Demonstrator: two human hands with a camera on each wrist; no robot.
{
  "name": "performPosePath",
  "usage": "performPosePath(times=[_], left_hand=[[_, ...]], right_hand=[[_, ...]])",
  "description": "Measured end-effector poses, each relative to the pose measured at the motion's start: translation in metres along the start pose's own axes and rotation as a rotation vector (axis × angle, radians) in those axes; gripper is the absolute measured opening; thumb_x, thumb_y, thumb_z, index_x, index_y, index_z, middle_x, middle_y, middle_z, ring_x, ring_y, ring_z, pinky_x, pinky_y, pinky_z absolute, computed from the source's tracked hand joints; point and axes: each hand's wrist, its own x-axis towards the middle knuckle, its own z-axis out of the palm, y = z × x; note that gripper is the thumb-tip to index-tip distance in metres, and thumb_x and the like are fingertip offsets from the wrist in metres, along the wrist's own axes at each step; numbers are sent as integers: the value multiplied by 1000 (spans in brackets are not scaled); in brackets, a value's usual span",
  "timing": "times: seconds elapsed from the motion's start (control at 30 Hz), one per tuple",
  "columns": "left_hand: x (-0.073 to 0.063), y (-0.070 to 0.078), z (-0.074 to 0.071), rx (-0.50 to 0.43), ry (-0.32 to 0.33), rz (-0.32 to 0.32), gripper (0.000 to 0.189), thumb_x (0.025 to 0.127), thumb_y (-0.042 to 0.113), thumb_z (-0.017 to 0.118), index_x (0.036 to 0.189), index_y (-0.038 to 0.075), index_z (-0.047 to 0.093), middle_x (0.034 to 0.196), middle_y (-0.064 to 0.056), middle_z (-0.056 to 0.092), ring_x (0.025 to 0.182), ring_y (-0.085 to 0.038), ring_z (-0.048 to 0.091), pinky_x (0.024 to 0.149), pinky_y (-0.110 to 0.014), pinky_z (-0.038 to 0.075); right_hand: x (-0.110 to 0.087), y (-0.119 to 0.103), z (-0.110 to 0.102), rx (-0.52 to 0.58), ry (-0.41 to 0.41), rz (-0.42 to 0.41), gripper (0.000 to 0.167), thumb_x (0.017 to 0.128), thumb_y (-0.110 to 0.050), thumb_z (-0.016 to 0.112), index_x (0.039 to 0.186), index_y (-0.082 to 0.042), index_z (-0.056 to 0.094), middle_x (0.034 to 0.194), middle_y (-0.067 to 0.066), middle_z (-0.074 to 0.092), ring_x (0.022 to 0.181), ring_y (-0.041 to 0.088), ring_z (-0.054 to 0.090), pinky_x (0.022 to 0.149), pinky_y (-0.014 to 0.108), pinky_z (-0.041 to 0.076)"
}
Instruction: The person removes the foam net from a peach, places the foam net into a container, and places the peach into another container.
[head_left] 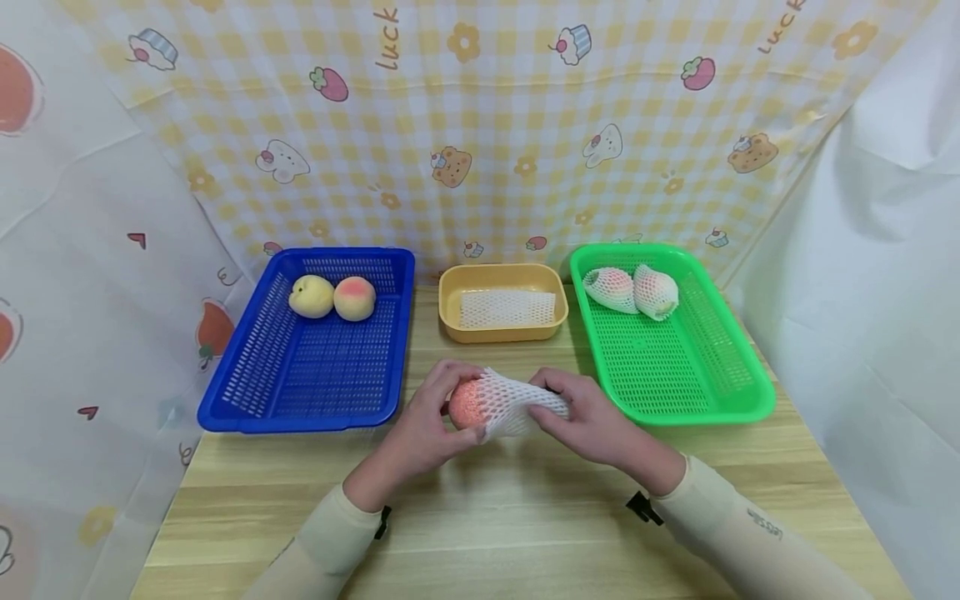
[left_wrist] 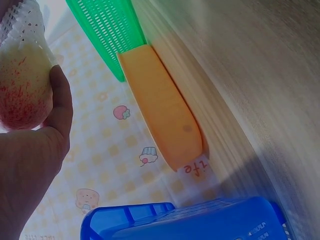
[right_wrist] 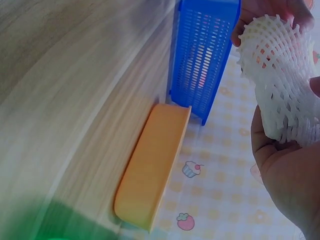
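My left hand (head_left: 432, 417) grips a pinkish-red peach (head_left: 467, 405) from its left side, fingers over the top and thumb below. A white foam net sleeve (head_left: 517, 398) covers the peach's right part, and its narrow free end runs rightward into my right hand (head_left: 588, 417), which pinches it between thumb and fingers. In the left wrist view the peach (left_wrist: 22, 87) shows yellow with red streaks, its upper end inside the net. The right wrist view shows the stretched net (right_wrist: 285, 75) between both hands.
A blue basket (head_left: 337, 408) at left holds two bare peaches (head_left: 333, 297). At the back middle, a yellow tray (head_left: 502, 335) contains flat foam nets (head_left: 510, 308). The green basket (head_left: 675, 396) at right has two netted peaches (head_left: 632, 290). A patterned cloth (head_left: 495, 125) hangs behind.
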Motion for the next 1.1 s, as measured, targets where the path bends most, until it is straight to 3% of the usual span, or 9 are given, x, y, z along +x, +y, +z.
performPosePath(times=[0.27,0.87,1.1], left_hand=[[-1,0,-1,-9,1,-1,62,86,18,86,144,19,63,146,0,53,122,-22,62,95,-36,62],[1,3,1,-10,7,10,60,87,17,89,141,22,65,143,1,54,121,-22,63,93,-36,63],[1,2,1,-5,9,16,63,83,10,85,141,23,66,142,0,54,120,-22,63,91,-36,63]], right_hand=[[1,-4,-4,9,-24,28,7,104,-8,76,109,-11,72,95,-5,70,79,14,62,64,31,55],[16,-25,-42,-260,-171,105,15,99,-15,85,109,-19,74,95,-12,71,82,11,62,72,31,56],[28,-29,-62,-269,-140,83,16,99,-10,84,106,-16,72,95,-9,69,82,12,61,70,31,55]])
